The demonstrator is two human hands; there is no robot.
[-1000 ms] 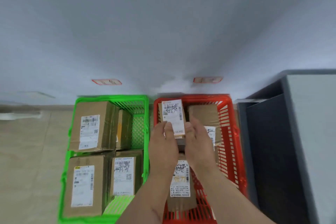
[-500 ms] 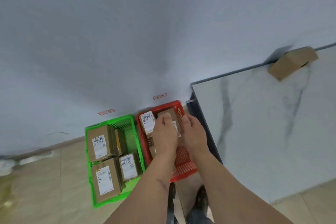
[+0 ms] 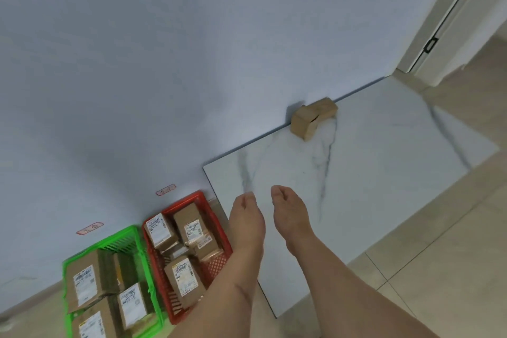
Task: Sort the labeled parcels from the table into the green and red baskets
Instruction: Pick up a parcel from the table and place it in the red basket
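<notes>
One brown cardboard parcel (image 3: 312, 115) lies on the white marble table (image 3: 370, 159), against the wall at the table's far edge. My left hand (image 3: 247, 217) and my right hand (image 3: 290, 211) hover side by side over the table's near left part, both holding nothing, fingers loosely curled. On the floor to the left stand the red basket (image 3: 216, 230) and the green basket (image 3: 109, 241), each holding several labeled parcels. The parcel with the white label (image 3: 159, 230) stands in the red basket's far left corner.
A pale blue wall runs behind the table and baskets, with two small red tags (image 3: 166, 189) stuck on it above the baskets. A door frame (image 3: 439, 35) stands at the right. Beige floor tiles (image 3: 439, 269) surround the table.
My hands let go of the labeled parcel in the red basket and rose over the table. The view swung right and up, bringing the table and its parcel into sight.
</notes>
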